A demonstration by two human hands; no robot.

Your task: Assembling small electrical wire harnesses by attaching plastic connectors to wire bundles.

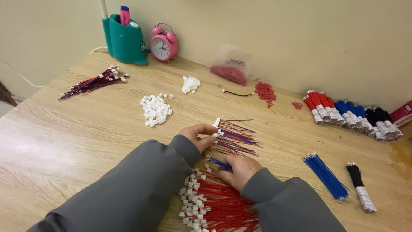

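Note:
My left hand [198, 134] rests on the wooden table [77, 129], its fingers pinched on a small white connector at the near end of a fan of red-and-blue wired leads [235, 136]. My right hand [238, 170] lies just below, holding a short blue wire [218, 162] between thumb and fingers. Under my right wrist spreads a heap of red wires with white connectors [210, 204]. Grey sleeves cover both my forearms.
Two piles of white connectors [155, 110] [190, 83] lie mid-table. A finished wire bundle [92, 82] sits far left. A blue wire bundle [326, 176], a black bundle [359, 185], taped red, blue and black bundles [352, 114], red connectors [265, 92], a bag, a pink clock [163, 45] and a teal holder [124, 41] stand around.

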